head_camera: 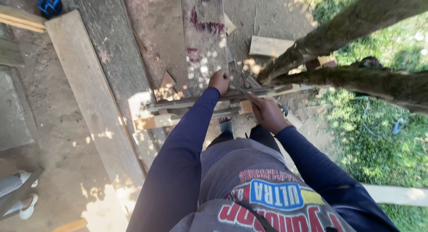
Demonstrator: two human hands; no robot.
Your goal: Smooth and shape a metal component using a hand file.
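My left hand (220, 80) rests fingers-down on a long thin grey strip of wood (196, 101) that lies across a short pale plank (154, 122). My right hand (266, 112) is just right of it, index finger stretched onto the same strip near a small tan block (246, 106). It may pinch a small tool; I cannot make it out. Both arms wear dark blue sleeves. A weathered board with dark red marks (203, 35) runs away from my left hand.
Long planks (91, 98) lie on the dirt at left. Two thick tree trunks (343, 29) cross the upper right over grass. A loose offcut (267, 46) lies behind them. A white-shoed foot (27, 205) of another person shows at the lower left.
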